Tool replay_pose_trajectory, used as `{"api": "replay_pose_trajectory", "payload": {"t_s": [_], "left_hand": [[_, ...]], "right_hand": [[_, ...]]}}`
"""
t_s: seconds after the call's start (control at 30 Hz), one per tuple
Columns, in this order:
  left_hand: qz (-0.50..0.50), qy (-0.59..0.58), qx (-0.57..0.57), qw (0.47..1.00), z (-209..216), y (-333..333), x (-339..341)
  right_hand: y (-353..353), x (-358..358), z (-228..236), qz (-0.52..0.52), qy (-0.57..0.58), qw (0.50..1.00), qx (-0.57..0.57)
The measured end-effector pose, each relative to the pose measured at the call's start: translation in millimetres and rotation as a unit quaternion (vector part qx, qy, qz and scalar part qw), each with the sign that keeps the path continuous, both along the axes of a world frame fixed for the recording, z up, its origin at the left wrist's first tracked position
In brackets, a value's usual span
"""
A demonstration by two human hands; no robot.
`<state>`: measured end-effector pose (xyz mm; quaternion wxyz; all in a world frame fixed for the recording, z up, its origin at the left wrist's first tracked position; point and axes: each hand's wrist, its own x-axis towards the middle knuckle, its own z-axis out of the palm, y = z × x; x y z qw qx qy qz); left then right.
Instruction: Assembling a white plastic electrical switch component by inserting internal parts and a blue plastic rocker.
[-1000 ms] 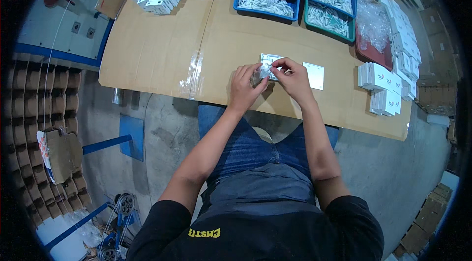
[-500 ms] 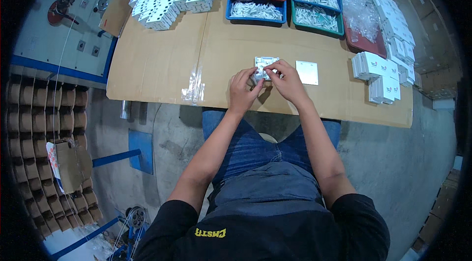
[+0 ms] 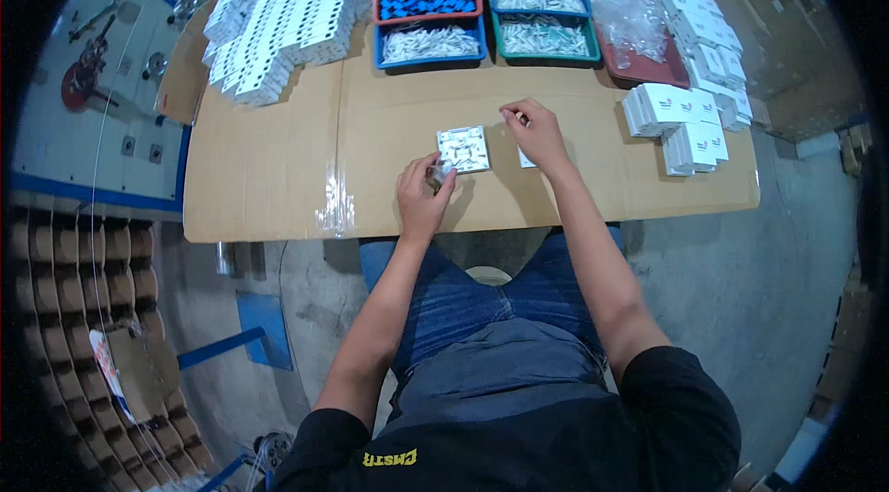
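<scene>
Suddenly, Right Hand Breaks Away From the Panel

And there it goes! Half a second ago both hands crowd over the white panel [image 3: 463, 149]; now the right hand [image 3: 537, 132] is off it, out to the right, above the cardboard [image 3: 269, 168]. Its thumb and fingertips come close together in a narrow pinch, though whether anything sits between them I cannot tell.

Over to the left hand [image 3: 421, 200], which stays at the panel's near left corner, holding what looks like a small clear bag [image 3: 435, 180] between thumb and fingers. So the two-handed work breaks off, I judge, leaving only the left on station, and the panel's face lies uncovered, small fittings showing.

The panel rests flat on the cardboard, in front of the person. Just right of it, a second panel [image 3: 526, 159] peeks out, mostly hidden behind the right hand and wrist.
</scene>
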<state>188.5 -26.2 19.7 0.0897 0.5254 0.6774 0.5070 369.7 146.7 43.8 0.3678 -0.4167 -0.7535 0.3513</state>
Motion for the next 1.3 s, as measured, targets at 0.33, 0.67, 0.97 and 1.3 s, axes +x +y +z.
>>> {"api": "replay_pose_trajectory", "payload": {"t_s": [0.33,0.67,0.97,1.3], "left_hand": [[0.005,-0.007,-0.017,1.0,-4,2,-4],[0.013,-0.02,-0.03,0.999,-7,3,-2],[0.01,0.014,-0.013,1.0,-3,5,-3],[0.012,0.006,-0.013,1.0,-4,5,1]], "right_hand": [[152,31,-12,-0.159,-0.113,0.971,0.139],[210,36,-15,-0.179,-0.295,0.935,0.081],[206,35,-20,-0.194,-0.264,0.939,0.109],[202,60,-18,-0.172,-0.175,0.959,0.145]]}}
